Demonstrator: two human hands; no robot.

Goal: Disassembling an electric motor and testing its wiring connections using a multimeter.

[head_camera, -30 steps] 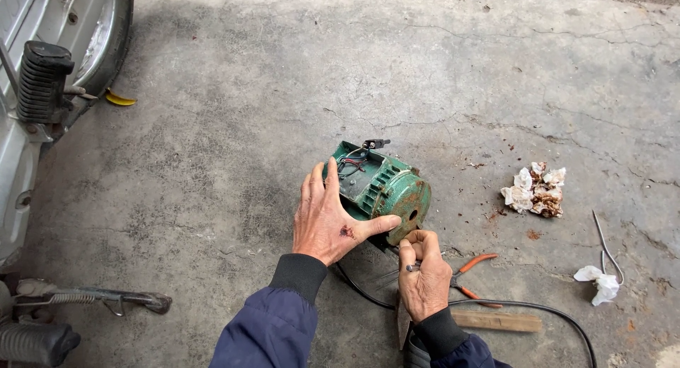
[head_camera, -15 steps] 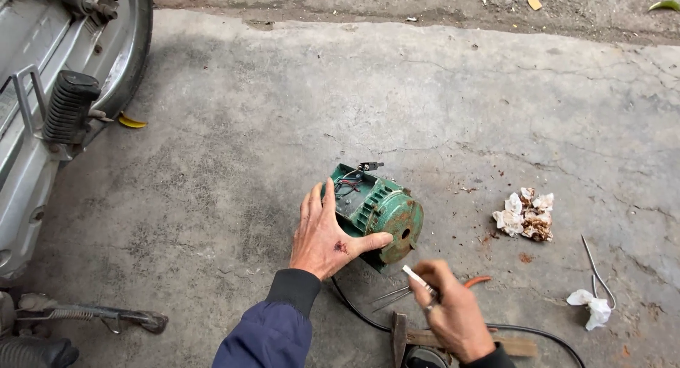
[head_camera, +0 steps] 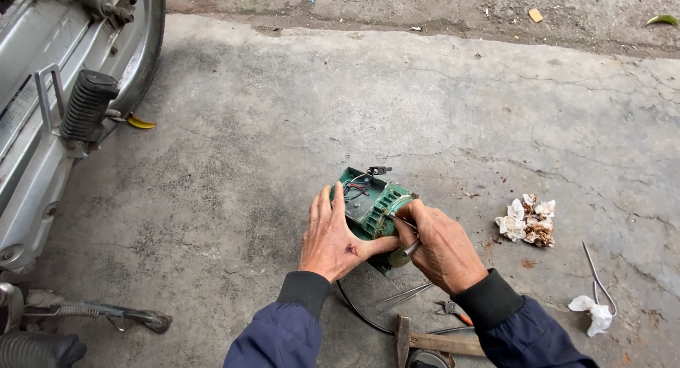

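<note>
Item: green motor housing (head_camera: 368,205), centre of frame, on concrete floor (head_camera: 283,148). Left hand (head_camera: 333,237) flat against its left side, fingers spread. Right hand (head_camera: 439,244) closed around thin metal tool (head_camera: 404,233), tip touching housing's right end. Hammer (head_camera: 425,340) at lower edge.

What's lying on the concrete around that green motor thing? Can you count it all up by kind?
Green motor: 1
Hammer: 1
Pliers with orange grip: 1
Thin metal tool in the right hand: 1
Crumpled paper wads: 2
Bent wire: 1
Black cable: 1
Total: 8
The left hand steadies the motor.
</note>
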